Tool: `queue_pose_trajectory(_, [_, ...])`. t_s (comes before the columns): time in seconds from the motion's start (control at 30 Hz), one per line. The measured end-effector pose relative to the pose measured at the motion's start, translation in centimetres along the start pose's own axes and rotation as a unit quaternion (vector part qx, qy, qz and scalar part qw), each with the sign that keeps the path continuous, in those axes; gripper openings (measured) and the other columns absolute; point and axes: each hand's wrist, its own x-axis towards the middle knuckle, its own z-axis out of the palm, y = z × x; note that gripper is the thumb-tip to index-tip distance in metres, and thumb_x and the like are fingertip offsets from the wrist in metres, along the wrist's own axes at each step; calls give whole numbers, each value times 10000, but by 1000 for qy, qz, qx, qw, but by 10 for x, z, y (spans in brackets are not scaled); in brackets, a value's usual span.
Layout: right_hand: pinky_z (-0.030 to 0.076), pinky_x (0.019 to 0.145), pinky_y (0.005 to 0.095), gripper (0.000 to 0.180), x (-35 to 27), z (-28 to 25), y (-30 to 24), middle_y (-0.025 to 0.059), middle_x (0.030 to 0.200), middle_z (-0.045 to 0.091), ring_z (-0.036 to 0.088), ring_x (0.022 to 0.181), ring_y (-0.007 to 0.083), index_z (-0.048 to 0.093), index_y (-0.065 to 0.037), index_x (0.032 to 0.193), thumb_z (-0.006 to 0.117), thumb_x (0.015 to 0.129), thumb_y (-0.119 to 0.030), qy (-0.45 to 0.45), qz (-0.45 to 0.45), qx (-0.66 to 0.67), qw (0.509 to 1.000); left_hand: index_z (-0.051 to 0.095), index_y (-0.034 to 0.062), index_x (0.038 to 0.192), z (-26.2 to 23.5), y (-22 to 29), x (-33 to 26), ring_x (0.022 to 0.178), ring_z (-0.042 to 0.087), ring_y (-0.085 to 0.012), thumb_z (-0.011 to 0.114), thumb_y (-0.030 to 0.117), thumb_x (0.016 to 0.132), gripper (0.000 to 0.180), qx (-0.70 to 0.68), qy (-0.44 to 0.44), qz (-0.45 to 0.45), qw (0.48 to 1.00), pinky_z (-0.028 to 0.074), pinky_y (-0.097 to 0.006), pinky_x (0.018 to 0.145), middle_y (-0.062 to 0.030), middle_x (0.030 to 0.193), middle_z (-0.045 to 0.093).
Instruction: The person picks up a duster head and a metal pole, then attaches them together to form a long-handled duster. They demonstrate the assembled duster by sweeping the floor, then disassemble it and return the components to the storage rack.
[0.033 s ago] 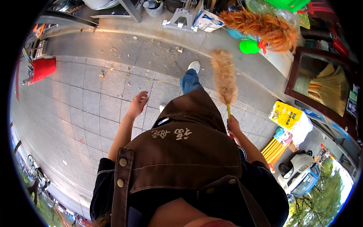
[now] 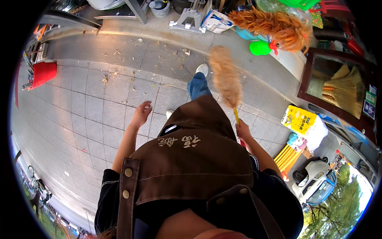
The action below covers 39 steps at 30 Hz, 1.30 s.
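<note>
My right hand (image 2: 243, 130) is closed around the yellow handle of a fluffy tan feather duster (image 2: 225, 75). A bit of red shows below the grip. The duster's head points away from me, leans left and is slightly blurred, above the paving beside my outstretched foot. On the left, my empty left hand (image 2: 141, 113) hangs over the grey paving, its fingers loosely bent and a little apart. A brown apron (image 2: 195, 163) covers my front.
At the far right, orange-brown feather dusters (image 2: 270, 30) lie beside a green bottle (image 2: 259, 47). A glass-fronted frame (image 2: 338, 85) and a yellow pack (image 2: 299, 120) line the right side. Leftward stands a red bin (image 2: 43, 75); dry leaves (image 2: 115, 72) litter the paving.
The duster's head has swung left and now tilts that way. My left hand's fingers have curled in slightly. The surroundings have shifted a little left in view.
</note>
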Motion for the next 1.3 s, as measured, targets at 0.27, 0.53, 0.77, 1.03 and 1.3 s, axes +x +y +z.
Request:
queue_pose_trajectory(0.27, [467,499,407,306,-16,-8,-5,190,731,611,606,559,306,513,-68,1132,471,859,-201,94,-49,-39,994,577,54,1098,-12,-192,-136,805,627,-215,585,233,814,336,32,26,-155,987,487,-317,723,-138,933,641])
queue_pose_trajectory(0.53, [486,689,474,285,66,-20,-66,248,847,613,603,789,392,525,6,1036,460,844,-195,44,-60,-47,996,584,15,1059,-9,-195,-202,679,624,-183,556,235,787,351,69,64,-214,972,489,-315,654,-130,821,654])
queue_pose_trajectory(0.77, [461,722,500,383,-36,-77,29,252,897,599,570,837,428,447,-84,1208,503,854,-220,114,-113,34,986,589,23,1045,48,-134,-181,715,641,-217,558,274,790,359,173,54,-154,971,495,-345,666,-148,826,660])
queue_pose_trajectory(1.03, [455,682,497,384,-62,-144,150,271,844,593,560,818,451,439,-65,1218,488,856,-184,53,-74,53,994,533,60,1152,187,167,7,896,615,-294,611,256,808,403,91,25,151,984,482,-363,774,-168,1008,620])
queue_pose_trajectory(1.3, [446,644,515,386,-75,-183,199,263,811,593,562,785,449,440,-101,1220,513,855,-207,-5,-48,105,993,266,68,1333,266,477,171,1154,444,-350,709,306,690,816,179,211,250,928,412,-400,928,-221,1266,393])
